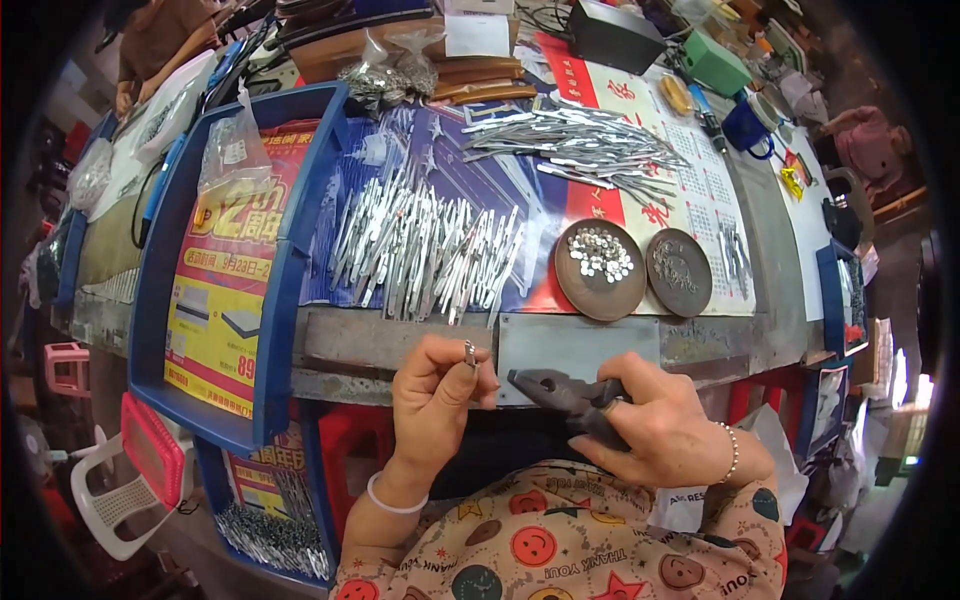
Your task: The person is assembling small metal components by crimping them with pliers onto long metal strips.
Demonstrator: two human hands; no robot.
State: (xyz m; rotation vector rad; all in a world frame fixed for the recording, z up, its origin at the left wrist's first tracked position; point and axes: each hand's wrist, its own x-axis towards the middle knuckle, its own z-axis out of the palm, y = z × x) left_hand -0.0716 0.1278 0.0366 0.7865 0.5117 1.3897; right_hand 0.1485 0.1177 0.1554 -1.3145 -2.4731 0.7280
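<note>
Between the thumb and fingers of my left hand (437,395) a small shiny metal piece (469,352) is pinched; its exact kind is too small to tell. My right hand (665,425) is wrapped round the dark handles of a pair of pliers (560,392), whose jaws point left toward my left hand without touching it. Both hands are above the table's front edge. Just beyond them lies a pile of thin silvery metal strips (425,250). A round brown dish (600,300) holds small shiny discs, and a second dish (690,300) beside it holds tiny dark metal bits.
A long blue tray (150,290) lined with printed paper stands at the left. More metal strips (580,140) are piled at the back, near plastic bags (390,70). A blue mug (748,128) sits back right. Another person (165,45) is at the far left.
</note>
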